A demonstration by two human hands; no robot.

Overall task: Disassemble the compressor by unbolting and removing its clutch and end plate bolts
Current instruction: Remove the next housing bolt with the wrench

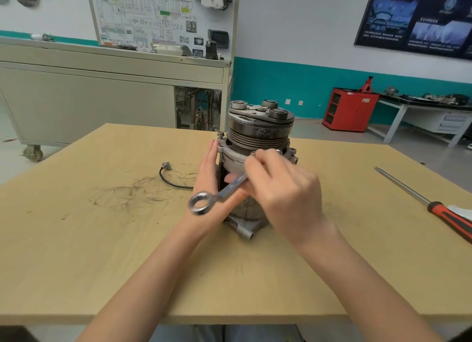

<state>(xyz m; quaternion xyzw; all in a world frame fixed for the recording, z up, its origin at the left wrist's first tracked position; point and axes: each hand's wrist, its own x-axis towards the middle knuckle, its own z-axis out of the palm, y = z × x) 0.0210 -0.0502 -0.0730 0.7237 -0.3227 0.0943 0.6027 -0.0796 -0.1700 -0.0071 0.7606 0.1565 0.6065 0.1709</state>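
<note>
Showing matt, grimy cast metal on the compressor (258,132); reflecting light off the polished metal wrench (227,190); displaying smooth, scuffed pale wood on the table (102,239); presenting glossy plastic on the screwdriver handle (450,220).

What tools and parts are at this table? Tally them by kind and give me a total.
Compressor: 1
Wrench, held in the right hand: 1
Screwdriver: 1
Black cable: 1
Total: 4
</note>
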